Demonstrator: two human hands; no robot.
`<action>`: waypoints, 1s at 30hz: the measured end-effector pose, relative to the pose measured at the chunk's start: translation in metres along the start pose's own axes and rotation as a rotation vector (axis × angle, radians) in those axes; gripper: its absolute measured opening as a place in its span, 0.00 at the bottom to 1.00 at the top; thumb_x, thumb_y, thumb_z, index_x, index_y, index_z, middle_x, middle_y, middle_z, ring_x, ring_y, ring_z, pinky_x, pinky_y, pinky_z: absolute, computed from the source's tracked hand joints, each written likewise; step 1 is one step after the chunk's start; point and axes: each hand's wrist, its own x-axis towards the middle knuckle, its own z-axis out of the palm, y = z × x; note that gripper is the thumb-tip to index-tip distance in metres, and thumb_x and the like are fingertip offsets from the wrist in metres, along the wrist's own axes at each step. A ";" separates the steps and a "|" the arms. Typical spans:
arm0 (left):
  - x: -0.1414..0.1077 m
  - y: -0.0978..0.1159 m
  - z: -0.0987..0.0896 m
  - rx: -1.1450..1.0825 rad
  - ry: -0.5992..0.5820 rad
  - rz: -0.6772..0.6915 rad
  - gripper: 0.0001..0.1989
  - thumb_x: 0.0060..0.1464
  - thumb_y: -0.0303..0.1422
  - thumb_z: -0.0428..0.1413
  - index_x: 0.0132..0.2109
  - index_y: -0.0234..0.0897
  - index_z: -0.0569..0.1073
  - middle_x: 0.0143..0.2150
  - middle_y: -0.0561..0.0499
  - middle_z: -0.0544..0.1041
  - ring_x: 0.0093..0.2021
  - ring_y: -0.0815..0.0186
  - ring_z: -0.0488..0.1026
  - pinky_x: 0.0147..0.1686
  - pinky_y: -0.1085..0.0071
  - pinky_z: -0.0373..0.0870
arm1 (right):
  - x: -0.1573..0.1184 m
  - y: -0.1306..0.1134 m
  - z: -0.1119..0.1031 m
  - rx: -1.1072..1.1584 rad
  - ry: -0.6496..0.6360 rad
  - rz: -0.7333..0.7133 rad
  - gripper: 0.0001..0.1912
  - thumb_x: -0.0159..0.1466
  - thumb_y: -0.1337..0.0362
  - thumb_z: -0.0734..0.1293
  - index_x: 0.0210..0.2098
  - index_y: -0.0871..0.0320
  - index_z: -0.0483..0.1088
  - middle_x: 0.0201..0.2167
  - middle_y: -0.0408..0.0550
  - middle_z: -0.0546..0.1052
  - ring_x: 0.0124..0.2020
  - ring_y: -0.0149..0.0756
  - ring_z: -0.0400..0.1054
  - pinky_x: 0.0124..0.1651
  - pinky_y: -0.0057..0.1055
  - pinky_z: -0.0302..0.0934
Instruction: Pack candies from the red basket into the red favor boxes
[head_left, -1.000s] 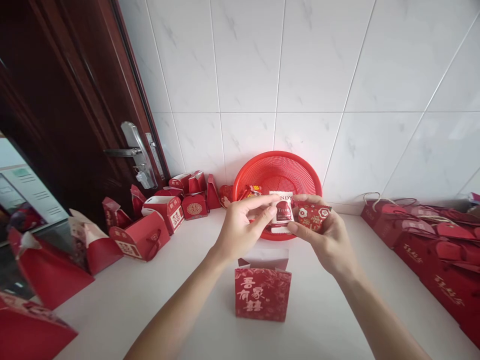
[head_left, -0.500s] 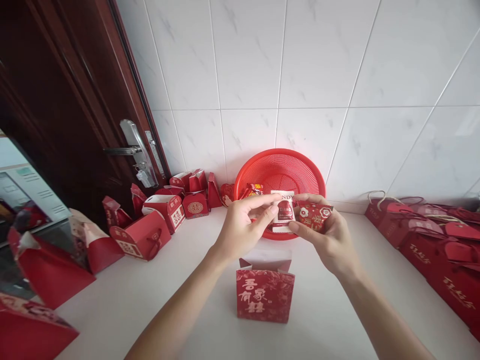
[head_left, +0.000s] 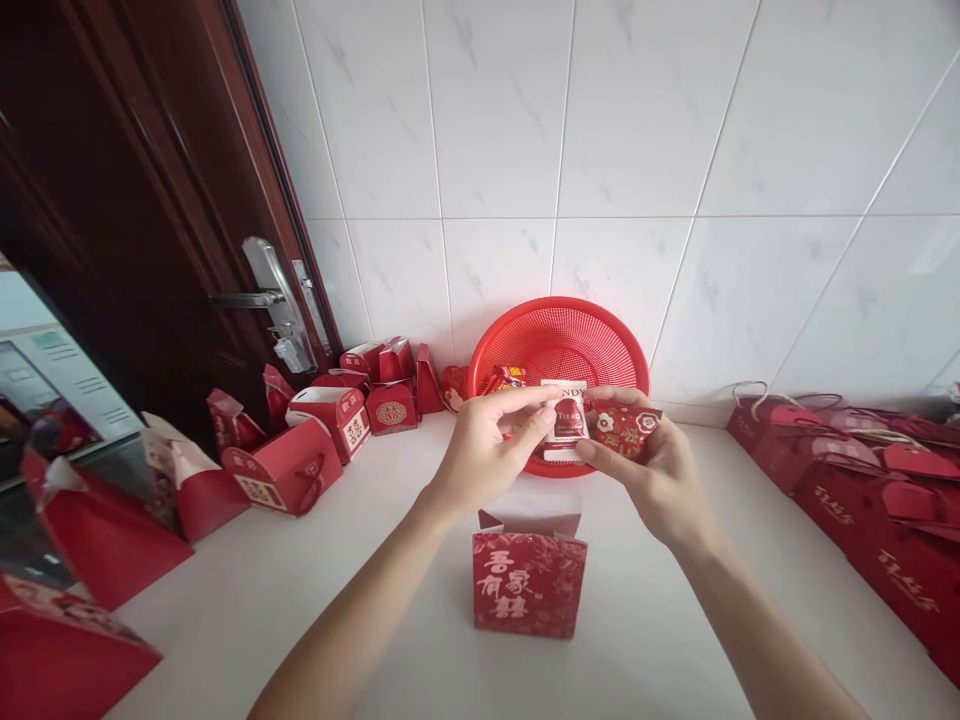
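Between the thumb and fingers of my left hand [head_left: 491, 440] is a white and dark red wrapped candy [head_left: 568, 425], held up with its printed side facing me. My right hand [head_left: 656, 470] is closed around a red packet with flower prints [head_left: 626, 428], and its thumb tip reaches the candy's lower right edge. Both hands hover in front of a red plastic basket [head_left: 562, 310], hiding part of it. Below them a red paper gift box [head_left: 529, 585] with pale lettering stands upright, its top flaps open.
Wrapped sweets [head_left: 508, 377] lie in the basket's left side. Several red gift boxes [head_left: 289, 465] line the left of the white table [head_left: 360, 620]. Red gift bags [head_left: 832, 500] stand in a row at the right. A tiled wall and a dark door [head_left: 150, 150] rise behind.
The hands keep the same hold on the candy and the packet, with hardly any movement. The whole view has shifted very slightly.
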 end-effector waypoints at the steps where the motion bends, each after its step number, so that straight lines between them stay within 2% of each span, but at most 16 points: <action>1: 0.000 0.000 0.000 -0.006 -0.005 0.005 0.15 0.62 0.36 0.59 0.53 0.39 0.80 0.53 0.46 0.81 0.53 0.57 0.79 0.52 0.64 0.78 | 0.000 0.000 0.000 -0.002 0.003 0.004 0.22 0.56 0.60 0.78 0.48 0.52 0.71 0.40 0.46 0.82 0.40 0.40 0.78 0.45 0.35 0.73; 7: 0.001 -0.001 0.001 -0.005 -0.011 -0.017 0.14 0.63 0.36 0.58 0.52 0.39 0.80 0.53 0.48 0.81 0.54 0.59 0.78 0.53 0.66 0.77 | 0.002 0.001 0.000 0.004 0.004 0.024 0.24 0.55 0.59 0.78 0.49 0.52 0.71 0.43 0.48 0.82 0.42 0.41 0.78 0.47 0.37 0.73; 12: 0.002 -0.003 0.001 -0.007 -0.023 0.015 0.14 0.63 0.36 0.57 0.53 0.41 0.80 0.53 0.48 0.81 0.54 0.58 0.78 0.55 0.64 0.76 | 0.001 0.000 0.000 -0.021 0.008 0.014 0.24 0.55 0.58 0.78 0.48 0.53 0.70 0.41 0.47 0.82 0.40 0.41 0.78 0.45 0.36 0.73; 20: 0.001 -0.003 0.001 0.003 -0.033 0.001 0.15 0.63 0.37 0.57 0.53 0.40 0.80 0.54 0.46 0.81 0.54 0.57 0.78 0.53 0.63 0.78 | 0.001 -0.002 0.000 -0.028 0.004 0.020 0.26 0.54 0.58 0.79 0.49 0.52 0.70 0.42 0.47 0.82 0.40 0.41 0.78 0.45 0.36 0.73; 25: 0.001 -0.003 0.001 0.041 -0.020 -0.030 0.15 0.61 0.36 0.58 0.53 0.37 0.79 0.52 0.45 0.82 0.51 0.56 0.80 0.49 0.63 0.79 | 0.001 -0.002 0.000 -0.029 0.004 0.023 0.24 0.55 0.58 0.78 0.49 0.52 0.70 0.41 0.47 0.82 0.39 0.40 0.78 0.44 0.35 0.73; 30: 0.000 -0.002 0.000 0.037 -0.035 -0.005 0.16 0.62 0.36 0.58 0.54 0.39 0.79 0.52 0.45 0.82 0.52 0.57 0.79 0.50 0.63 0.79 | 0.001 -0.003 0.000 -0.041 0.007 0.015 0.25 0.54 0.58 0.79 0.49 0.52 0.70 0.42 0.47 0.82 0.41 0.41 0.78 0.45 0.36 0.72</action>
